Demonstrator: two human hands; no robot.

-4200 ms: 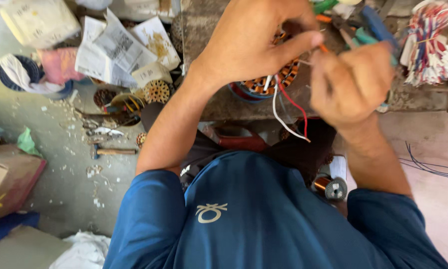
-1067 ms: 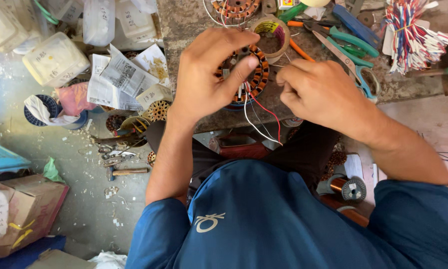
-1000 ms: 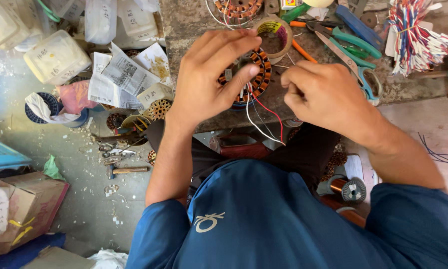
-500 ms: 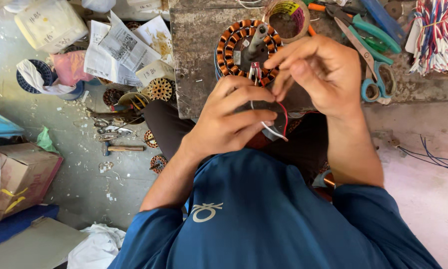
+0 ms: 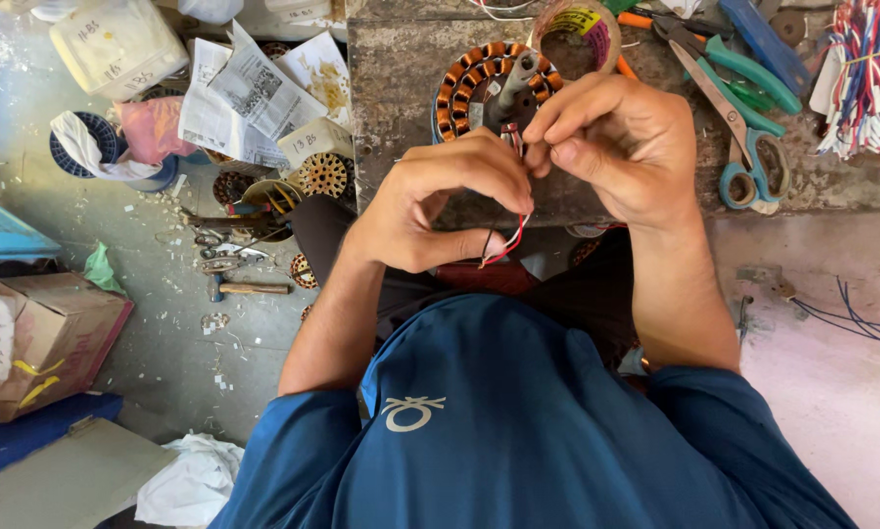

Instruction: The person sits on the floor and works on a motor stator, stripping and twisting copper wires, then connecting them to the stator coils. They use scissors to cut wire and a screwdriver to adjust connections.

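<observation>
A: What is seen nearest the camera?

B: A blue shirt (image 5: 518,431) fills the bottom of the view, and two bare forearms are raised from it toward a worn workbench (image 5: 401,88).

A: How is the left hand (image 5: 440,206) held?

B: It is curled, the fingers bent tight, and thin red and black wires (image 5: 506,240) are pinched between thumb and fingertips; loose ends trail below the palm.

A: And the right hand (image 5: 621,147)?

B: Its fingers are drawn narrow, and the same wires are gripped at their upper part, just beside the left fingertips. The two hands are touching or nearly so; which cannot be told.

A: Where do the wires lead?

B: Up to a stator (image 5: 489,83) ringed with copper coils, laid on the bench just beyond the hands and partly covered by them.

A: What is placed farther off?

B: A tape roll (image 5: 582,29) is set just behind the stator. Green-handled scissors (image 5: 743,127) and a bundle of striped wires (image 5: 871,73) are found to the right. Crumpled newspaper (image 5: 254,98) and a cardboard box (image 5: 48,333) are left on the floor at left.
</observation>
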